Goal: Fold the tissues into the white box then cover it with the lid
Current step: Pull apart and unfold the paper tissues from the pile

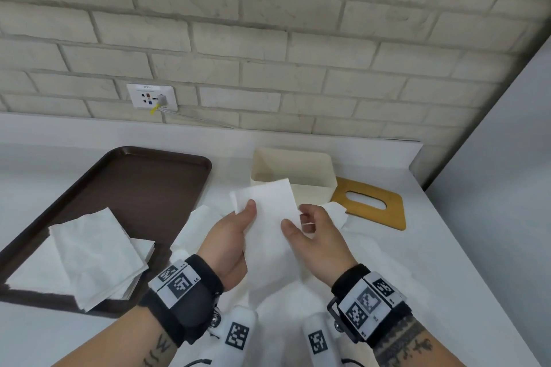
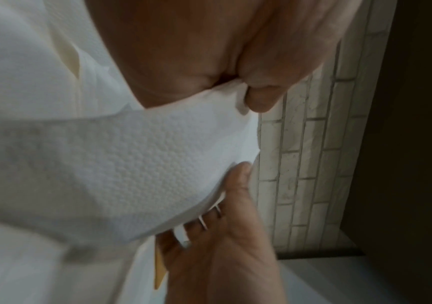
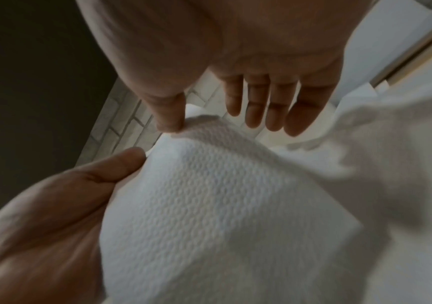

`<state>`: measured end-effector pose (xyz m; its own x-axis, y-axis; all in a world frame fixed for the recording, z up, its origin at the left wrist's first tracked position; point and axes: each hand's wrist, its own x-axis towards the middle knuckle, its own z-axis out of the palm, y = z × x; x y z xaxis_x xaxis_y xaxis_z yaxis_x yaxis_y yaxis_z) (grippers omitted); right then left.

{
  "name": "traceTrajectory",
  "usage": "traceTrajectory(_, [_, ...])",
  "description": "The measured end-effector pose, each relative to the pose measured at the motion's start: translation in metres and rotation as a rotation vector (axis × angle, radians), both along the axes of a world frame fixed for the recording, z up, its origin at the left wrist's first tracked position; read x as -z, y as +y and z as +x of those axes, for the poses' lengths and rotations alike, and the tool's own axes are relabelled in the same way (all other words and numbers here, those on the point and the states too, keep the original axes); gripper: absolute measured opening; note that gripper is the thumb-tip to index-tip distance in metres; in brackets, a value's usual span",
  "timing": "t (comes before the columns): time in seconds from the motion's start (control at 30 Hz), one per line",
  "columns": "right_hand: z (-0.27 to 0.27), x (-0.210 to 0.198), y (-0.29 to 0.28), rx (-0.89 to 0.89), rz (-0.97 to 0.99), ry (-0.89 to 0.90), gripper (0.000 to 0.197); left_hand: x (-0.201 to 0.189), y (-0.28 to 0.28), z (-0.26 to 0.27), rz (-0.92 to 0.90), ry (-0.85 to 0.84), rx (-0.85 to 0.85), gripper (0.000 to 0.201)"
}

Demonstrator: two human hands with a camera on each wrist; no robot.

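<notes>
I hold a folded white tissue up over the counter, just in front of the open white box. My left hand grips its left edge, thumb on top and fingers hidden beneath. My right hand pinches the right edge, with the thumb on the sheet and the fingers behind it. In the wrist views the embossed tissue fills the middle, with a thumb at each edge. The wooden lid, with an oval slot, lies flat to the right of the box.
A brown tray on the left carries a stack of unfolded tissues. More loose tissues are spread on the white counter under my hands. A brick wall with a socket runs along the back, and the counter ends at the right.
</notes>
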<state>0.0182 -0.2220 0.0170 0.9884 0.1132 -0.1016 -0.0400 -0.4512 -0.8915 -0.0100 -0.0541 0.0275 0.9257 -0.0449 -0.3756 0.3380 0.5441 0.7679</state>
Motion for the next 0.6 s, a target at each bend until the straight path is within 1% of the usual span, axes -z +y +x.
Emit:
traceTrajectory(0.07, [0.002,-0.001,0.003,-0.166,-0.044,0.025,0.030,-0.005,0.005,0.000,-0.005,-0.006,-0.050,0.050])
traceTrajectory(0.13, [0.001,0.000,0.004,-0.245,-0.075,0.016,0.015,-0.010,0.015,0.000,0.010,-0.030,-0.124,0.044])
traceTrajectory(0.17, [0.002,0.003,0.001,-0.239,-0.074,0.021,0.012,-0.011,0.024,0.000,0.018,-0.040,-0.170,0.041])
traceTrajectory(0.23, [0.007,0.013,-0.008,-0.170,-0.067,0.050,0.009,-0.012,0.045,-0.003,0.040,-0.044,-0.263,0.038])
traceTrajectory(0.27, [0.010,0.018,-0.015,-0.121,-0.097,0.051,0.006,-0.010,0.056,-0.005,0.053,-0.043,-0.302,0.038])
traceTrajectory(0.33, [0.014,0.028,-0.026,-0.031,-0.230,0.049,0.005,-0.005,0.076,-0.009,0.071,-0.025,-0.359,0.039])
traceTrajectory(0.37, [0.015,0.030,-0.028,-0.018,-0.287,0.058,0.008,-0.005,0.082,-0.012,0.073,-0.019,-0.380,0.039])
traceTrajectory(0.4, [0.013,0.033,-0.026,-0.035,-0.333,0.080,0.017,-0.003,0.087,-0.015,0.070,-0.011,-0.396,0.039])
traceTrajectory(0.47, [0.010,0.038,-0.016,-0.079,-0.415,0.094,0.045,0.001,0.091,-0.020,0.066,0.007,-0.408,0.037])
traceTrajectory(0.5, [0.011,0.040,-0.010,-0.067,-0.452,0.081,0.059,0.003,0.092,-0.021,0.065,0.016,-0.407,0.036])
traceTrajectory(0.53, [0.013,0.040,-0.005,-0.027,-0.496,0.056,0.067,0.005,0.092,-0.023,0.067,0.024,-0.401,0.035])
traceTrajectory(0.57, [0.018,0.040,-0.001,0.014,-0.546,0.040,0.071,0.006,0.092,-0.024,0.077,0.032,-0.394,0.034])
traceTrajectory(0.6, [0.023,0.038,0.001,0.038,-0.604,0.042,0.069,0.007,0.091,-0.025,0.084,0.038,-0.379,0.034])
